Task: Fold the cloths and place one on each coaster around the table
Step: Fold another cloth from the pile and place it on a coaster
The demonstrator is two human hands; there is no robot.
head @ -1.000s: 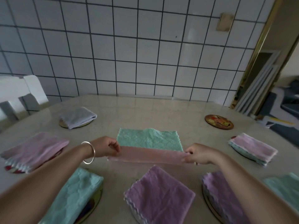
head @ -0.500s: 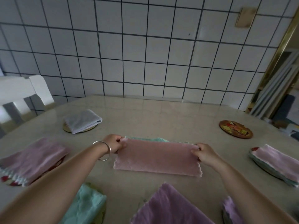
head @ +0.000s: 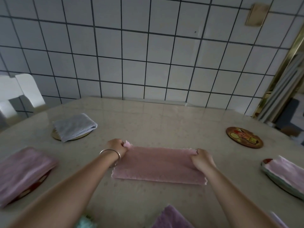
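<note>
A pink cloth (head: 158, 163) lies folded in half on the beige table (head: 148, 122), pink side up. My left hand (head: 117, 146) pinches its far left corner. My right hand (head: 203, 159) pinches its far right corner. A bare round coaster (head: 244, 137) with a cartoon picture sits at the far right. A folded grey cloth (head: 74, 126) rests on a gold coaster (head: 55, 135) at the far left. A folded pink cloth (head: 23, 170) covers a coaster at the left edge. Another pink cloth (head: 286, 171) lies on a coaster at the right edge.
A purple cloth (head: 171, 218) and a bit of green cloth (head: 85, 223) show at the bottom edge. A white chair (head: 19, 94) stands at the far left. The tiled wall (head: 148, 55) backs the table, with a doorway (head: 283, 89) at the right.
Both hands carried the near edge of the cloth over to the far edge, so the green side is now covered and only pink shows. The head has leaned forward.
</note>
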